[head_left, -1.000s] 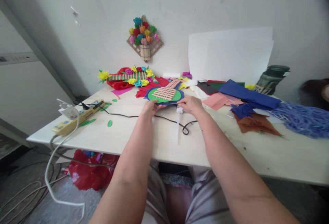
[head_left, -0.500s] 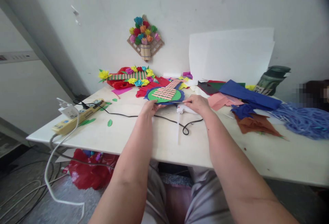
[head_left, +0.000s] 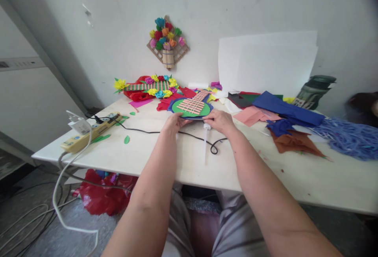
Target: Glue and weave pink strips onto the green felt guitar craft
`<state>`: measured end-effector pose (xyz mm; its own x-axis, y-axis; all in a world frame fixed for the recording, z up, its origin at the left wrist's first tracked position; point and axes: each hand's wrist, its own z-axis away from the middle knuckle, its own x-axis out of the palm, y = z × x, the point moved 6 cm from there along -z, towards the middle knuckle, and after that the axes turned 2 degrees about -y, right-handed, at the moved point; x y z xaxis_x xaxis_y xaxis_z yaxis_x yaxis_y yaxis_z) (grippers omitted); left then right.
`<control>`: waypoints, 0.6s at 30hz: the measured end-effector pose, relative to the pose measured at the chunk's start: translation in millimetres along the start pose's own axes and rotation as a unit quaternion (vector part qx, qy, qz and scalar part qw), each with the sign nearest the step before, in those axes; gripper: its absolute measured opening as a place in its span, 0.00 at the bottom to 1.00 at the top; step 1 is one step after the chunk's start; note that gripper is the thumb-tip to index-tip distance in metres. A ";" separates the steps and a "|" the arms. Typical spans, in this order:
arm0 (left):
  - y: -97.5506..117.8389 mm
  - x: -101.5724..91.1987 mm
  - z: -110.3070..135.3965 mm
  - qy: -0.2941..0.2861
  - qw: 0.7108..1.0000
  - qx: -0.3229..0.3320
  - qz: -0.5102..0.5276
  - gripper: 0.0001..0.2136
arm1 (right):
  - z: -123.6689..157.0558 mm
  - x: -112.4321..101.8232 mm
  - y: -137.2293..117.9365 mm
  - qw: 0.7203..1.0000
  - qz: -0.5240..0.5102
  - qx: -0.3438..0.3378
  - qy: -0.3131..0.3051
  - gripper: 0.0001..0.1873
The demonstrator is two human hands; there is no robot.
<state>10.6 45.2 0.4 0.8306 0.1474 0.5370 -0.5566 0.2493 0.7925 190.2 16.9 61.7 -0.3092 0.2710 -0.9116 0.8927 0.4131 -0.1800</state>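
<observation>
Just now, the right hand has come back in to the near edge of the guitar-shaped piece, after drawing out to the side half a second ago with a thin, pale line stretched between fingers and rim. The left hand has barely shifted: it pinches the front left edge, thumb above and fingers tucked beneath. The piece itself lies between the hands over the middle of the table, its green oval and blue border toward the person, its neck of pale sticks pointing away. Whether the right fingers pinch the border or only rest against it cannot be told, since the knuckles hide their tips. That return suggests work along the front rim is unfinished, with the left hand acting as the steady clamp. The white glue gun, its body exposed half a second ago, is mostly covered again by the right hand (its clear glue stick points back toward the person), and the black cord runs across the table just in front.
</observation>
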 end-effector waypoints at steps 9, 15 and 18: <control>-0.3 0.7 -1.4 -0.011 1.000 -0.011 -0.005 0.18 | -1.1 5.5 -0.3 1.000 -0.014 0.000 -0.005 0.12; 0.0 2.3 0.6 -0.018 1.000 -0.010 -0.001 0.18 | -1.5 7.8 1.4 1.000 -0.015 0.013 -0.008 0.12; 0.0 1.6 0.5 -0.015 1.000 -0.006 0.001 0.19 | -0.9 7.7 0.7 1.000 -0.010 0.013 -0.011 0.12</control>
<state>11.8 44.9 1.4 0.8286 0.1200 0.5469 -0.5578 0.2611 0.7879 188.1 20.1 55.0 -0.3197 0.2429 -0.9159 0.8947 0.3956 -0.2074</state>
